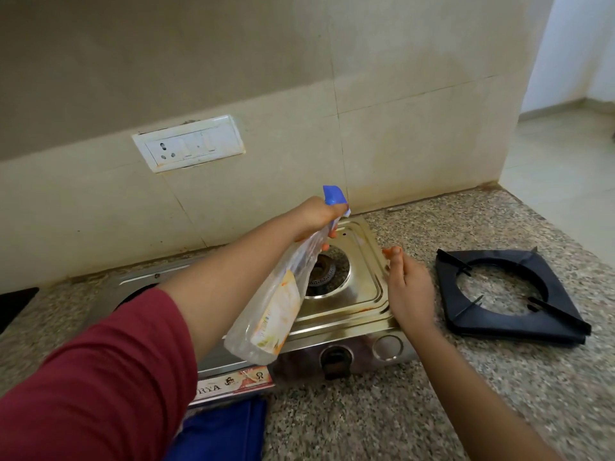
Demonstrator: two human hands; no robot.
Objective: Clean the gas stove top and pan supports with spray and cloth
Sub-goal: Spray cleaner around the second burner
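A steel gas stove (361, 319) stands on the granite counter, its right burner (321, 272) bare. My left hand (319, 217) is shut on a clear spray bottle (276, 307) with a blue trigger head (334, 195), held tilted over the burner. My right hand (407, 287) rests with fingers apart along the stove's right edge, holding nothing. A black pan support (509, 296) lies flat on the counter to the right of the stove. A blue cloth (226, 430) lies in front of the stove, partly hidden by my red sleeve.
A tiled wall with a white switch and socket plate (189, 143) rises behind the stove. Another black object (15, 306) shows at the left edge. The granite counter (432, 400) ends at the right, with the floor beyond.
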